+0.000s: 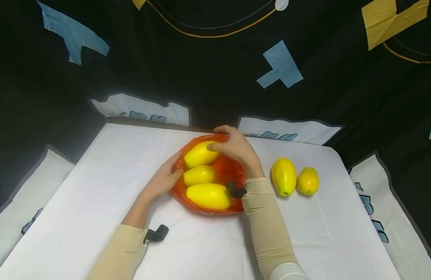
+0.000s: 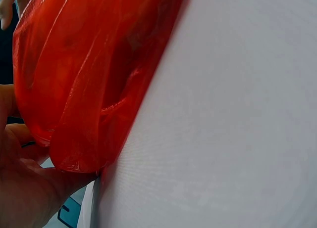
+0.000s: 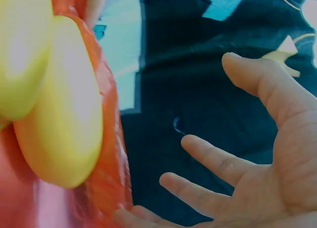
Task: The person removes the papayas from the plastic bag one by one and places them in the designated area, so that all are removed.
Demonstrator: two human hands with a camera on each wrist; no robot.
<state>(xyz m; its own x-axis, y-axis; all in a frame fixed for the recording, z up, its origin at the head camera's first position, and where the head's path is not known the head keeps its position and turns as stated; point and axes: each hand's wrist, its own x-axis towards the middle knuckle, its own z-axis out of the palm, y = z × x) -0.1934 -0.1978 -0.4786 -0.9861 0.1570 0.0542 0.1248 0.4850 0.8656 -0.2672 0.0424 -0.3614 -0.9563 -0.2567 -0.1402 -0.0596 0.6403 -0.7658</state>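
A red plastic bag [image 1: 229, 171] stands with its mouth spread wide on the white table. Inside it lie three smooth, oblong yellow fruits [image 1: 209, 196], stacked one behind another in the head view. My left hand [image 1: 162, 179] grips the bag's left rim, thumb over the edge and fingers along the outside. In the left wrist view the red film [image 2: 74, 89] hides most of those fingers. My right hand [image 1: 236, 147] is over the bag's far right edge. Its fingers are spread in the right wrist view, with the lowest fingertips [image 3: 126, 217] right at the bag's edge.
Two more yellow fruits, a longer one [image 1: 284, 177] and a shorter one [image 1: 308, 181], lie side by side to the right of the bag. The white-covered table [image 1: 96, 186] ends at a far edge, behind which hangs a black cloth [image 1: 208, 62] with blue and gold patches.
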